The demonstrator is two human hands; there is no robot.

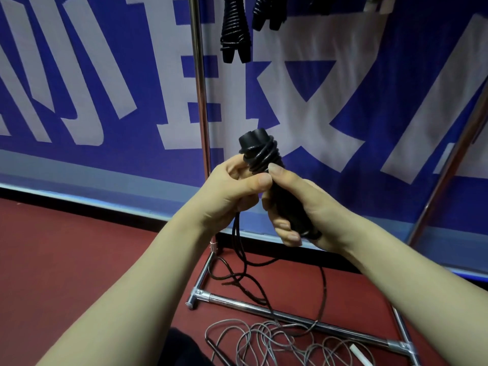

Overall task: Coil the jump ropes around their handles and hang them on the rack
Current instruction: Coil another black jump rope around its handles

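My right hand (295, 207) is clenched around the lower part of the paired black handles (254, 140), held upright in front of the rack upright (202, 101). My left hand (232, 191) pinches the black rope (260, 158) just beside the handles, where a few turns sit below the caps. The remaining slack drops to the floor (79, 260) and crosses the rack's base bar (264, 310), ending close to a loose grey rope (277, 336) near the floor's front edge. Hazards: the slack may snag on the base bar or tangle with the grey rope, which would jerk the line and loosen the turns. If the left pinch loses tension, the coils may slide off. Two coiled ropes (233, 30) hang above; coiling here is judged well short of complete.
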